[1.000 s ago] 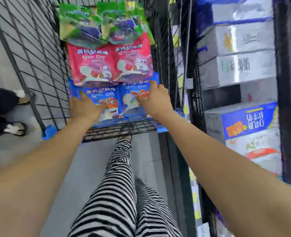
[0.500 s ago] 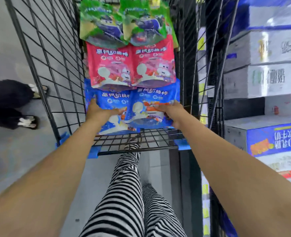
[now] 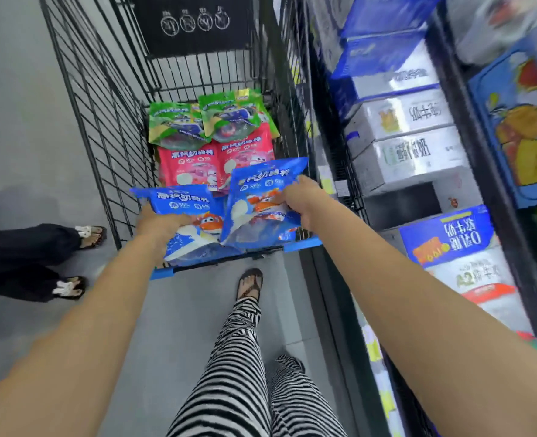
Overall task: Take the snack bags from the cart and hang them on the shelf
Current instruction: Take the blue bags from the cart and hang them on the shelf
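- Grey shop floor at far left, with a bystander's legs [image 3: 40,247] in dark trousers and pale sandals, well apart from the work.
- Next over, wire cart [image 3: 103,127] running away from the camera, black sign panel [image 3: 194,23] at the far end, blue rim [image 3: 302,244] at the near end.
- At the cart's near left, left hand [image 3: 161,223] with fingers curled over the edge of the left blue bag [image 3: 194,216], raised and tilted, lower end over the near rim.
- Deeper in the cart, lying flat and untouched: two red bags [image 3: 194,167], then two green bags [image 3: 197,121] beyond.
- Just right of centre, right hand [image 3: 302,201] clamped on the right side of the right blue bag [image 3: 261,197], held higher than its twin and overlapping the red pair.
- Far right: shelf [image 3: 485,171] stacked with milk cartons [image 3: 409,152], close against the cart's right side.
- Judged for the coming move: shelf off to the right of both hands, so right hand nearer; both bags held long axis away from the body, top edges farthest, likely needing a turn toward the shelf before hanging.
- Hidden or unclear: no hooks or pegs anywhere in view; hang holes on the bags too blurred to find; fingertips beneath both bags out of sight; right edge of the view smeared; one bag per hand or more, impossible to tell.
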`<state>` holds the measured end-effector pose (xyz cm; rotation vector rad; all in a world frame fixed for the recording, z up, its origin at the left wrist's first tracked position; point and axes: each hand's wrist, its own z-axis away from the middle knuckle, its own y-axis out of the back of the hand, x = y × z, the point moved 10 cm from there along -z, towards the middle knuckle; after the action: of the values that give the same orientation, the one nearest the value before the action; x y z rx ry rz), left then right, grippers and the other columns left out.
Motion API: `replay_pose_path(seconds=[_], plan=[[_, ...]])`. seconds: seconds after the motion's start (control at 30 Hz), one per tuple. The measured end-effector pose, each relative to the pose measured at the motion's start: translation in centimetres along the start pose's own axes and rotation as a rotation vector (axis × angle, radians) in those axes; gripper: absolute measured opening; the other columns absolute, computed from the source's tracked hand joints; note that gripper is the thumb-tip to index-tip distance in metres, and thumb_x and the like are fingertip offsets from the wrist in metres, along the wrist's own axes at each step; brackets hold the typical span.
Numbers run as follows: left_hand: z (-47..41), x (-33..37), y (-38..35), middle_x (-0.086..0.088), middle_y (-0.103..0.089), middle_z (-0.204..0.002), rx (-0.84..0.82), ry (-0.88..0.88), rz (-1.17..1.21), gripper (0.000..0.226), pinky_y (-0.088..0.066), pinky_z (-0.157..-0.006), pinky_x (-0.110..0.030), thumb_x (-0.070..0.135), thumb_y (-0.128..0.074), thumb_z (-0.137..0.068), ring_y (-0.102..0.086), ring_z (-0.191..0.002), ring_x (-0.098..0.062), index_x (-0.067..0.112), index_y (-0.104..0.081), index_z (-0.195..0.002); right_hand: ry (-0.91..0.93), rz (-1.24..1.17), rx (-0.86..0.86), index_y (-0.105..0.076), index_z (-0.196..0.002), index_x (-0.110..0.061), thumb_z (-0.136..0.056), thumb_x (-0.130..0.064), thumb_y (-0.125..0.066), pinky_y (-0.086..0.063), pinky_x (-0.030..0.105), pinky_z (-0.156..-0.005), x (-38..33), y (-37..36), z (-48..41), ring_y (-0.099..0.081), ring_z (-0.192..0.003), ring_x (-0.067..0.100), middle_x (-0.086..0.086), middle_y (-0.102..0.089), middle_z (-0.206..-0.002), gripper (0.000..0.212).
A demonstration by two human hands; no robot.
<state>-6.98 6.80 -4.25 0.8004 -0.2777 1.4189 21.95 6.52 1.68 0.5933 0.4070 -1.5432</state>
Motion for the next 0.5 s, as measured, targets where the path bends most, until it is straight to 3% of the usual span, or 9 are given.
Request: replay_pose_path(seconds=[0.07,0.1,0.17,0.23,0.3,0.4,0.5], plan=[[3.8,2.6,0.3,-0.010,-0.068,-0.111,0.002,-0.119,0.063,0.048,-0.057,-0.073,-0.035,0.001,-0.081,-0.071,-0.067,-0.087,-0.022,0.012,-0.061,-0.114,0.114,-0.058,-0.016,-0.040,-0.076,-0.022,-0.087,0.007,-0.059,-0.044,0.016,-0.041,-0.7,1.3,3.3,-0.047,-0.059,0.009,-0.004,-0.049,-0.072,0.036],[5.9,3.9,0.3,-0.009,-0.068,-0.112,0.001,-0.187,0.087,0.054,-0.056,-0.073,-0.034,0.000,-0.081,-0.070,-0.067,-0.088,-0.022,0.010,-0.059,-0.119,0.171,-0.101,-0.010,-0.042,-0.079,-0.022,-0.085,0.009,-0.060,-0.047,0.017,-0.045,-1.0,2.0,5.5,-0.050,-0.061,0.010,-0.004,-0.052,-0.073,0.036],[10.5,6.1,-0.4,-0.007,-0.067,-0.113,-0.035,-0.321,0.112,0.057,-0.055,-0.077,-0.032,-0.001,-0.080,-0.071,-0.067,-0.091,-0.019,0.010,-0.055,-0.121,0.258,-0.132,0.020,-0.047,-0.085,-0.020,-0.081,0.010,-0.065,-0.055,0.030,-0.069,-0.4,4.1,8.9,-0.058,-0.076,0.019,0.005,-0.061,-0.085,0.035],[15.0,7.4,-2.1,-0.004,-0.066,-0.113,-0.110,-0.428,0.123,0.061,-0.055,-0.067,-0.020,-0.006,-0.077,-0.073,-0.069,-0.080,-0.004,0.010,-0.050,-0.126,0.322,-0.165,0.034,-0.048,-0.086,-0.018,-0.079,0.008,-0.067,-0.054,0.047,-0.086,1.0,7.0,12.1,-0.062,-0.091,0.027,0.015,-0.064,-0.100,0.033],[18.6,7.6,-4.4,-0.003,-0.064,-0.113,-0.181,-0.496,0.109,0.068,-0.053,-0.060,-0.012,-0.010,-0.073,-0.075,-0.067,-0.070,0.008,0.007,-0.044,-0.134,0.359,-0.245,0.042,-0.047,-0.084,-0.021,-0.081,0.009,-0.065,-0.055,0.046,-0.084,2.9,10.6,15.3,-0.063,-0.088,0.028,0.013,-0.065,-0.098,0.035],[21.9,6.6,-8.5,-0.008,-0.065,-0.119,-0.307,-0.494,0.080,0.071,-0.057,-0.062,-0.019,-0.008,-0.074,-0.074,-0.069,-0.072,0.002,0.008,-0.042,-0.136,0.425,-0.325,0.096,-0.053,-0.093,-0.018,-0.080,0.007,-0.067,-0.059,0.034,-0.071,6.4,16.4,19.7,-0.066,-0.074,0.018,0.005,-0.068,-0.092,0.032],[25.7,4.9,-14.1,0.000,-0.070,-0.105,-0.450,-0.456,0.024,0.049,-0.059,-0.062,-0.029,-0.007,-0.072,-0.077,-0.070,-0.069,-0.003,0.022,-0.053,-0.112,0.464,-0.434,0.202,-0.057,-0.099,-0.018,-0.080,0.008,-0.066,-0.059,0.030,-0.069,11.5,22.2,23.9,-0.069,-0.069,0.011,0.004,-0.070,-0.092,0.034]])
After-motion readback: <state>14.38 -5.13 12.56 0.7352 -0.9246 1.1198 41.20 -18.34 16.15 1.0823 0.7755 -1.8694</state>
